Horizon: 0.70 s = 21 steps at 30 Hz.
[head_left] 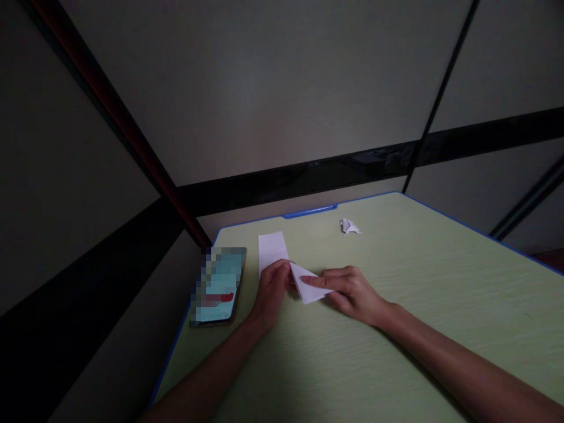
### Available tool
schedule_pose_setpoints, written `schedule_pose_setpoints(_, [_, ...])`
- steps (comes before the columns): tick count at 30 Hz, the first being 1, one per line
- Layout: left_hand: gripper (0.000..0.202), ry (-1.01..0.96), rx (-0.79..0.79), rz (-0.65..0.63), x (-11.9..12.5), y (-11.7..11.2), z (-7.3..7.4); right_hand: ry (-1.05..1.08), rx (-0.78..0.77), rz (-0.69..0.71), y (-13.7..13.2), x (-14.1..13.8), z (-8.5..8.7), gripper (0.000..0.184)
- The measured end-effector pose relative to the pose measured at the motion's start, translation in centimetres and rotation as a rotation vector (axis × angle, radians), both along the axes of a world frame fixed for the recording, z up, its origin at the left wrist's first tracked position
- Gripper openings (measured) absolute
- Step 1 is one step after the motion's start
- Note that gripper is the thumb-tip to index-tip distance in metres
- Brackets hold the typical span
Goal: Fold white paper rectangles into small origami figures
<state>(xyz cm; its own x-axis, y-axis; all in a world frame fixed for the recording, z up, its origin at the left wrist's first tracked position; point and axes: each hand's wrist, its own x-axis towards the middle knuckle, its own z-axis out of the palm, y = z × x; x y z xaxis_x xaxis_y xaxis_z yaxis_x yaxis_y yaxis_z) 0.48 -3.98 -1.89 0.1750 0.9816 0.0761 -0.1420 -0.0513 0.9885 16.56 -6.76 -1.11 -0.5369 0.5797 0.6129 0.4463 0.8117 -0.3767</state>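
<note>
A white sheet of paper (pixel 273 249) lies on the pale green table (pixel 396 305), its near end folded over into a triangle. My left hand (pixel 272 292) pinches the paper at the fold with curled fingers. My right hand (pixel 348 291) presses the folded triangle flat, index finger stretched along its edge and the other fingers curled under.
A phone (pixel 218 286) with a lit screen lies at the table's left edge, close to my left hand. A small folded paper figure (pixel 349 226) sits near the far edge. The table has a blue rim (pixel 311 211) and stands against plain walls.
</note>
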Motion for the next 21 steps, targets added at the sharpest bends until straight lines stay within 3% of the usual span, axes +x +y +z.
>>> schedule_pose_setpoints(10, [0.023, -0.095, -0.106, -0.022, 0.17, 0.0, 0.34, 0.031, -0.021, -0.006, -0.04, 0.09, 0.0, 0.034])
schedule_pose_setpoints(21, [0.024, -0.036, -0.043, -0.037, 0.16, -0.08, 0.29, -0.033, 0.004, -0.001, 0.14, 0.21, -0.01, 0.032])
